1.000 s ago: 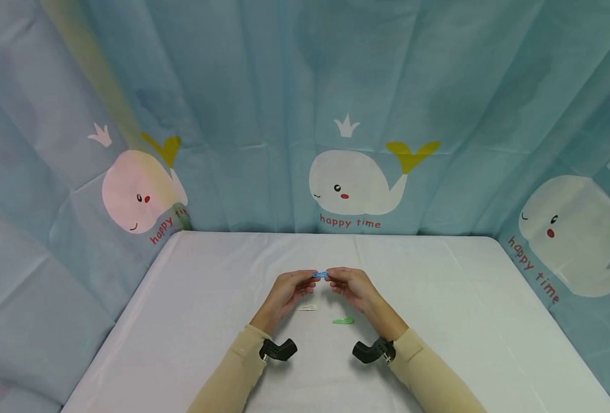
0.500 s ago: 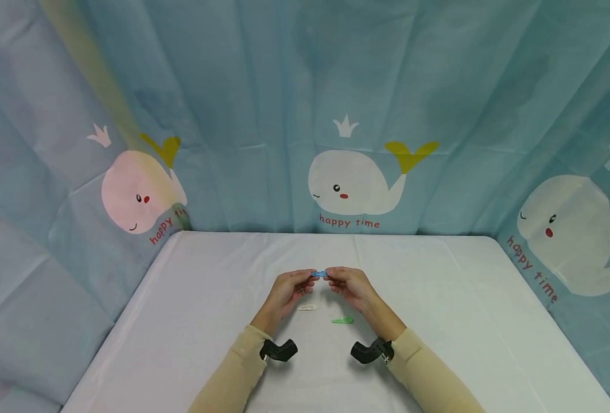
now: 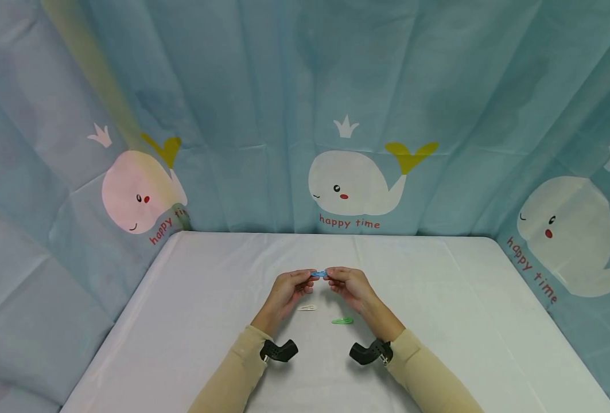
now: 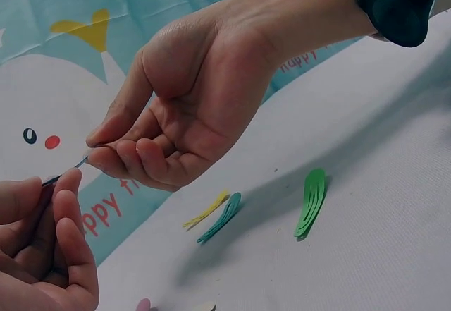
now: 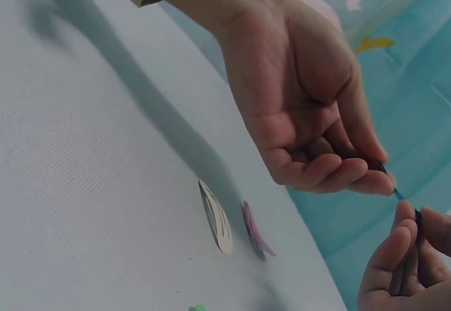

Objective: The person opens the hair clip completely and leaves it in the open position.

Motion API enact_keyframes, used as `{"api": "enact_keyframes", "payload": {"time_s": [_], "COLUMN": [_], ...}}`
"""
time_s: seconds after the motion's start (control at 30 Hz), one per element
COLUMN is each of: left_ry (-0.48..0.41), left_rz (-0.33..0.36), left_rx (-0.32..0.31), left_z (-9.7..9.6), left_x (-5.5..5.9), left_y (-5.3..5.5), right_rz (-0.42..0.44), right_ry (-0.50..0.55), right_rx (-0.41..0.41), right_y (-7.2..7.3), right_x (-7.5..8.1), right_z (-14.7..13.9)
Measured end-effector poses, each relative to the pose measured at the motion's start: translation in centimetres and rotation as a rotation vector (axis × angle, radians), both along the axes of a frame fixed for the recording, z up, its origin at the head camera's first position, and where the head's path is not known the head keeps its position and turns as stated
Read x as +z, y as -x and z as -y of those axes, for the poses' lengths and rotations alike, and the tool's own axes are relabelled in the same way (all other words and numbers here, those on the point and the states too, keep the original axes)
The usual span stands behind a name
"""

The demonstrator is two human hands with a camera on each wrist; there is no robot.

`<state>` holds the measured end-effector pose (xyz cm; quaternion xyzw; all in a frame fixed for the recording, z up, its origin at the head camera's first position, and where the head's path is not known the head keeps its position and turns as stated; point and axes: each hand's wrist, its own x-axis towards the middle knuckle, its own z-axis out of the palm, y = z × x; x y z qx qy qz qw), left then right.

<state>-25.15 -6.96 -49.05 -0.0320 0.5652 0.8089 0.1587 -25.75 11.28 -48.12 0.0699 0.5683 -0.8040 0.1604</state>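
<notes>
1. Curtain [image 3: 253, 103]: whale-printed, hanging beyond the blue hair clip [image 3: 319, 274].
2. Counter [image 3: 439, 298]: white-covered, beneath the blue hair clip; the pale surface probably helps coloured pieces stand out.
3. Left hand [image 3: 286, 289]: left of the blue hair clip, grip clamped on its left end, thumb against finger.
4. Right hand [image 3: 354, 287]: right of it, grip clamped on the opposite end. Two-ended holding presumably stops so thin a piece turning.
5. Left wrist camera [image 3: 280, 351] and right wrist camera [image 3: 368, 351]: nearer the person than the blue hair clip.
6. Green clip [image 3: 343, 321] and cream clip [image 3: 307, 308]: also nearer the person, right and left respectively.
7. Teal clip [image 4: 220, 217], yellow clip [image 4: 206, 209]: below, rightward. Pink clip [image 5: 254, 230]: below, leftward, arms apparently parted.
8. Blue hair clip: raised, likely for finger room; snapped or unsnapped, cannot tell.
</notes>
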Motion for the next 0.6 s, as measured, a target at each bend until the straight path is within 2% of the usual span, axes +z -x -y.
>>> {"api": "enact_keyframes", "payload": {"time_s": [0.6], "left_ry": [0.026], "left_rz": [-0.012], "left_rx": [0.039], "left_z": [-0.14], "left_x": [-0.23], "left_y": [0.03], "right_rz": [-0.01], "right_ry": [-0.029], "right_rx": [-0.068], "right_y": [-0.2], "right_x": [0.05], "right_z": [0.63]}}
